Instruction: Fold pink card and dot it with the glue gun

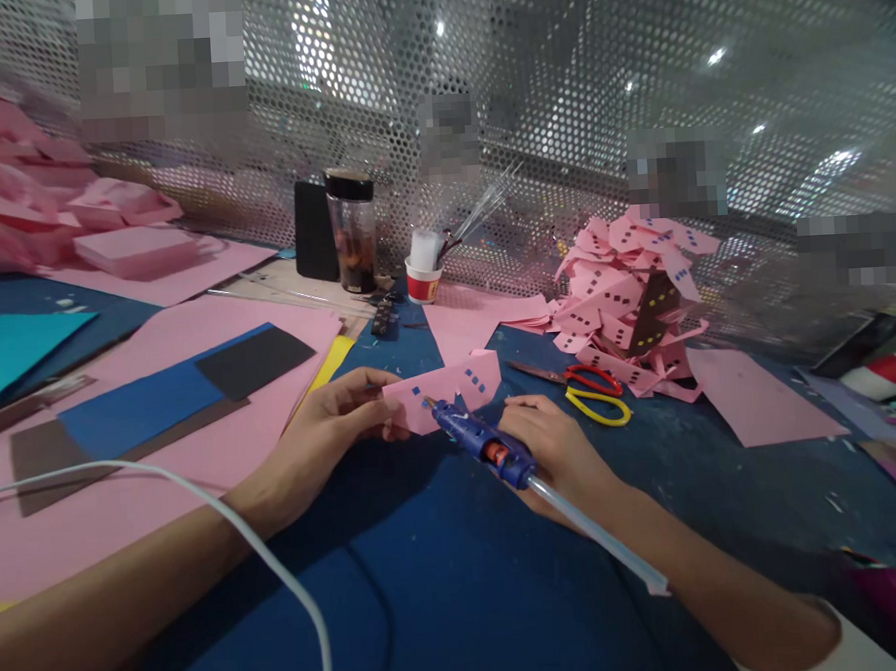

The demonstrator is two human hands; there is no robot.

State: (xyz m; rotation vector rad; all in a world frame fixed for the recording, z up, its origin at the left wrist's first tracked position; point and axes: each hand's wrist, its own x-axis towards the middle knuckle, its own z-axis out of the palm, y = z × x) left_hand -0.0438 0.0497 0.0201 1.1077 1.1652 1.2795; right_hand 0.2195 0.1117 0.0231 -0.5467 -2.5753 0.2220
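Between the fingers and thumb of my left hand (347,416) is the left end of a pink foam piece (443,384) bearing small dark blue squares. My right hand (551,440) is closed round a blue hot glue gun (480,444), whose handle is mostly hidden by the fingers. The gun's nozzle points left and meets or nearly meets the pink piece close to a blue square. A long clear glue stick (601,538) juts from the gun's back end. Beyond my right hand lie scissors (597,396) with red and yellow handles.
A heap of pink pieces with dark squares (618,297) stands at the back right. Behind my hands are a paper cup (422,280) of sticks and a dark-lidded jar (353,235). Coloured sheets (143,407) cover the left side, and a white cable (280,560) crosses my left forearm.
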